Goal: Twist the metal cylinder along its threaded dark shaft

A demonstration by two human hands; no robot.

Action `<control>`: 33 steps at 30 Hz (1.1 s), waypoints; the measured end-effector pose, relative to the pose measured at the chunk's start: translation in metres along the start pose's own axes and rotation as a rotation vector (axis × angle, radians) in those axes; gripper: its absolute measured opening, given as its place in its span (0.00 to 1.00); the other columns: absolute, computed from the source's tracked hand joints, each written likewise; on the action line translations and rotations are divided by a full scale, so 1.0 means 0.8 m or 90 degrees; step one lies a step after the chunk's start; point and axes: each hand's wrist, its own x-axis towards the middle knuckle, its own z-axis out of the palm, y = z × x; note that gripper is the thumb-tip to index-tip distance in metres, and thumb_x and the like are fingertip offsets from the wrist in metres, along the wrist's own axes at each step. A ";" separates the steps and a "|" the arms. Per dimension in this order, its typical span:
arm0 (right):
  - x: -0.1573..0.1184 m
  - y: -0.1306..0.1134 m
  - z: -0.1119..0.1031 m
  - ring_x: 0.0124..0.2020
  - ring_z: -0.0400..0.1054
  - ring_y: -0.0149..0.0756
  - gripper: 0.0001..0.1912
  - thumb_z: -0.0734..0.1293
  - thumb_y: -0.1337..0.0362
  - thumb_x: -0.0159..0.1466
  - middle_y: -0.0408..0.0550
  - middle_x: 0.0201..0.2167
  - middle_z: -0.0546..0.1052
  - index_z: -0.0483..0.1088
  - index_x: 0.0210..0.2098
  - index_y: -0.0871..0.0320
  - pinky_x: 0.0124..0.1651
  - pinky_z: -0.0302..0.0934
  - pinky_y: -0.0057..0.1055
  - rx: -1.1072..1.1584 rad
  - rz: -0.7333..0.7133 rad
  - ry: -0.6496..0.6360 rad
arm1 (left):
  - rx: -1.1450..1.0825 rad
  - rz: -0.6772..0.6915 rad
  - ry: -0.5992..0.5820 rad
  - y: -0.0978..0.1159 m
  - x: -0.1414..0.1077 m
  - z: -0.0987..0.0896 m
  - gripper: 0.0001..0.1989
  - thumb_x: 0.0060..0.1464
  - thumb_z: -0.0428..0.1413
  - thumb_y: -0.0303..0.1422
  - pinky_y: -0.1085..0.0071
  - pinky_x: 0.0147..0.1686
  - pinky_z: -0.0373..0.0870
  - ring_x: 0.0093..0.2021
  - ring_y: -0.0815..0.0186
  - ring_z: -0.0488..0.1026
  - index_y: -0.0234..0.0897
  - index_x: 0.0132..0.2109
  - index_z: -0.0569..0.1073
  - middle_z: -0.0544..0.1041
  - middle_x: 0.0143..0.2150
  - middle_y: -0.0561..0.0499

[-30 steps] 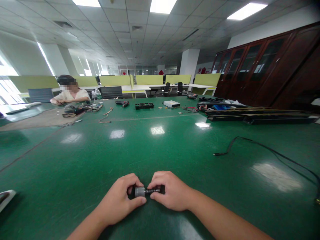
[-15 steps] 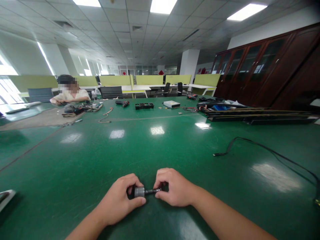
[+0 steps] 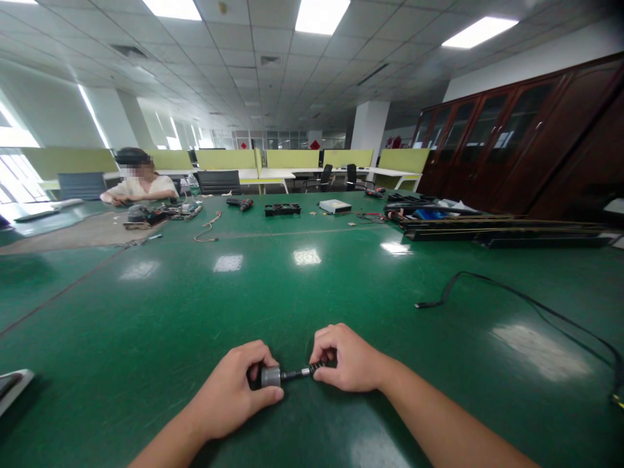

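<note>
A grey metal cylinder with a thin dark shaft point(image 3: 271, 376) lies low over the near part of the green table. My left hand point(image 3: 234, 390) is closed round the cylinder from the left, thumb in front and fingers behind. The shaft points right and ends in a bright silver tip. My right hand point(image 3: 348, 361) pinches a small dark coil spring point(image 3: 316, 368) between thumb and fingertips at that tip. Whether the spring still sits round the shaft's end or only touches it, I cannot tell. Part of the spring is hidden by the fingers.
A black flat cable point(image 3: 458, 276) curves over the table at right. Farther back are a power drill point(image 3: 240, 204), a black frame point(image 3: 283, 209), a silver box point(image 3: 335, 206) and a pile of black rails point(image 3: 487, 231). Another person point(image 3: 139, 179) sits at far left.
My right hand has shifted slightly right and up, drawing the spring along the shaft so the silver tip shows. My left hand stays nearly still round the cylinder.
</note>
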 end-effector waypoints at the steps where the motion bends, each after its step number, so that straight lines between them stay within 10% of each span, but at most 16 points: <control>1: 0.000 -0.002 0.001 0.26 0.65 0.31 0.04 0.73 0.71 0.49 0.41 0.22 0.71 0.77 0.26 0.58 0.30 0.58 0.26 -0.003 -0.003 -0.003 | 0.000 0.003 0.000 -0.001 0.000 0.000 0.11 0.50 0.62 0.39 0.72 0.34 0.59 0.33 0.65 0.67 0.37 0.34 0.73 0.69 0.31 0.55; 11: 0.003 -0.033 0.034 0.34 0.69 0.34 0.24 0.69 0.75 0.52 0.44 0.32 0.76 0.74 0.48 0.56 0.42 0.63 0.30 0.071 -0.012 0.034 | 0.009 0.008 0.008 0.000 0.000 0.003 0.09 0.47 0.63 0.32 0.73 0.34 0.59 0.34 0.66 0.67 0.38 0.37 0.74 0.70 0.32 0.55; 20: 0.003 -0.032 0.031 0.33 0.69 0.33 0.11 0.69 0.74 0.54 0.43 0.31 0.75 0.74 0.37 0.57 0.39 0.61 0.28 0.056 -0.012 0.033 | -0.016 0.030 0.009 -0.001 0.000 0.001 0.09 0.58 0.55 0.38 0.73 0.34 0.61 0.32 0.66 0.67 0.39 0.39 0.76 0.72 0.32 0.54; 33: 0.002 -0.031 0.031 0.33 0.69 0.33 0.11 0.69 0.74 0.54 0.43 0.31 0.74 0.75 0.36 0.57 0.38 0.61 0.27 0.042 -0.017 0.018 | 0.003 0.004 0.007 -0.003 0.003 0.003 0.11 0.48 0.63 0.36 0.73 0.33 0.59 0.33 0.66 0.67 0.40 0.39 0.76 0.72 0.32 0.55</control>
